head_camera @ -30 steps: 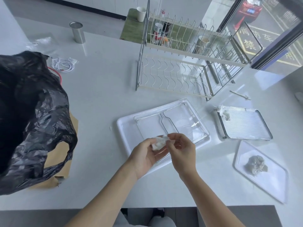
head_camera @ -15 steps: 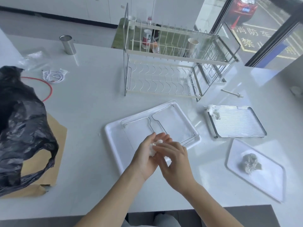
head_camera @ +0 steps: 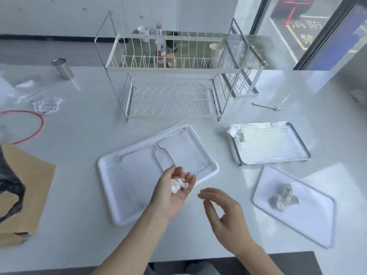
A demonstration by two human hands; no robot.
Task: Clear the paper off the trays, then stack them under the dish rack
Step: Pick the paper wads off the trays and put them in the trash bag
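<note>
My left hand (head_camera: 172,192) lies palm up over the near right corner of the big white tray (head_camera: 111,175), cupping a small crumpled paper wad (head_camera: 177,184). A wire frame rests in that tray. My right hand (head_camera: 224,213) hovers beside it, fingers apart, holding nothing. To the right, a ribbed metal tray (head_camera: 278,143) carries a paper wad (head_camera: 236,132) on its left edge. A clear flat tray (head_camera: 309,221) nearer me holds a grey crumpled paper (head_camera: 284,196). The two-tier wire dish rack (head_camera: 170,76) stands behind the trays.
A black bag (head_camera: 10,187) and brown paper (head_camera: 25,187) sit at the left edge. A red ring (head_camera: 37,126), coiled white cable (head_camera: 46,105) and steel cup (head_camera: 62,68) are at back left. A small metal rod (head_camera: 266,106) lies right of the rack.
My hands have come apart: the right hand let go of the wad and drew away to the right, and the left hand now holds it alone, palm up. The view has swung to the right.
</note>
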